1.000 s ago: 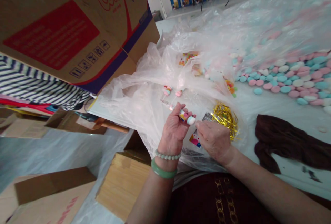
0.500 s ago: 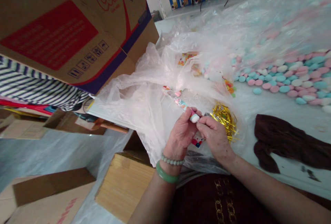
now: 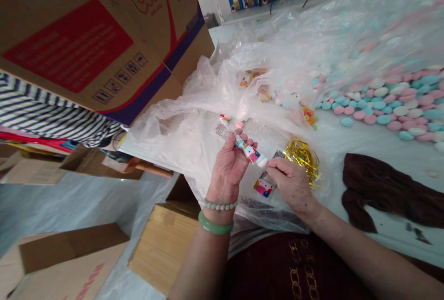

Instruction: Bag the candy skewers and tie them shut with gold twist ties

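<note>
A small, narrow printed plastic packet of candies [image 3: 252, 153] lies slantwise in my left hand [image 3: 231, 161], whose fingers are closed round its middle. One rounded white end of the packet points toward my right hand [image 3: 289, 180]. The thumb and forefinger of that hand pinch at this end. Another printed packet [image 3: 263, 186] lies on the plastic sheet below, partly behind my right hand. Gold twist ties [image 3: 303, 159] sit in a loose bunch just beyond the right hand. A pink candy [image 3: 239, 125] rests on the plastic past my left fingertips.
Pink, blue and white candies [image 3: 391, 106] spread across the right, partly under clear plastic [image 3: 312, 45]. Dark brown cloth [image 3: 385, 189] lies at the table's right. A large cola carton [image 3: 104, 36] stands at the left; other cardboard boxes [image 3: 163, 244] are below the table edge.
My left hand has slid left and up along the packet, away from the right hand, so more of the printed wrapper shows. The right hand stays at the white end.
</note>
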Action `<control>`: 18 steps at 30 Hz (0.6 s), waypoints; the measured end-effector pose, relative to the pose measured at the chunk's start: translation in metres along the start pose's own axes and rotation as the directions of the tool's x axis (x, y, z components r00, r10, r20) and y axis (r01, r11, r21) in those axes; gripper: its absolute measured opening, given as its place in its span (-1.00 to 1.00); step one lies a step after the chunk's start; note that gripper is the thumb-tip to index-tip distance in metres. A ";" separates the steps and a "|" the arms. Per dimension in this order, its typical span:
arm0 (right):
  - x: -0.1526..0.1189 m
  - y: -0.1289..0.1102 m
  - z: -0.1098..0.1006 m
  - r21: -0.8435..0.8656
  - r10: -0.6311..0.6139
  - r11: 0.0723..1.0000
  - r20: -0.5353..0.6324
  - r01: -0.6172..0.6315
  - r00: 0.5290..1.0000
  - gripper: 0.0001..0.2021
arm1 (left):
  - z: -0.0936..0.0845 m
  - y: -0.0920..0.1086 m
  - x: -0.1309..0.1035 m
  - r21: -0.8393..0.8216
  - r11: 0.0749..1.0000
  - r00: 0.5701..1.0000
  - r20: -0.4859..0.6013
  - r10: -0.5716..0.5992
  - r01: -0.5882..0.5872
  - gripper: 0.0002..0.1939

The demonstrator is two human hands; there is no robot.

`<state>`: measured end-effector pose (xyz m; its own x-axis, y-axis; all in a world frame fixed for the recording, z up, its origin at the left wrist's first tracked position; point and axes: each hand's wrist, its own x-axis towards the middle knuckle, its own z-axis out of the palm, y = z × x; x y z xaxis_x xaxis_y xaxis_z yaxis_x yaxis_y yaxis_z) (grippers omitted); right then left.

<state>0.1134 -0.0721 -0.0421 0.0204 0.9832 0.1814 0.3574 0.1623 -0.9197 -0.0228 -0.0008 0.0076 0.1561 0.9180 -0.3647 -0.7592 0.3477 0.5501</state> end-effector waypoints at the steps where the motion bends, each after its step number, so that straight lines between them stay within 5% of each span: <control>1: -0.001 -0.001 0.000 -0.077 -0.053 0.996 -0.010 0.052 0.999 -0.81 | 0.001 -0.002 0.000 0.000 1.000 1.000 -0.012 -0.005 0.005 -0.77; 5: -0.010 -0.007 0.003 -0.347 -0.274 0.902 0.000 0.257 0.962 -0.74 | 0.004 -0.009 -0.001 -0.002 1.000 0.998 -0.055 -0.005 0.005 -0.72; 7: -0.013 -0.008 0.007 -0.356 -0.286 0.895 0.001 0.267 0.958 -0.73 | 0.006 -0.013 -0.001 -0.004 1.000 0.997 -0.076 0.018 -0.018 -0.72; 9: -0.013 -0.007 0.010 -0.254 -0.205 0.948 -0.022 0.193 0.979 -0.76 | 0.007 -0.018 -0.001 0.008 0.999 0.993 -0.104 0.051 -0.051 -0.75; 12: -0.006 -0.003 0.010 0.100 0.079 0.992 -0.046 -0.074 0.996 -0.84 | 0.007 -0.025 -0.003 0.072 0.994 0.988 -0.126 0.092 -0.084 -0.84; 15: 0.006 0.000 0.003 0.503 0.387 0.784 0.063 -0.364 0.920 -0.87 | 0.005 -0.025 -0.007 0.149 0.987 0.997 -0.040 0.070 -0.064 -0.90; 18: 0.015 0.001 -0.006 0.699 0.480 0.442 0.346 -0.563 0.806 -0.86 | 0.001 -0.017 -0.010 0.204 0.979 0.996 0.079 -0.045 0.028 -0.82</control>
<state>0.1201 -0.0581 -0.0382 -0.1355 0.8994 -0.4157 -0.5060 -0.4235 -0.7514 -0.0107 -0.0156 0.0025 0.2402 0.9135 -0.3285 -0.6099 0.4052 0.6811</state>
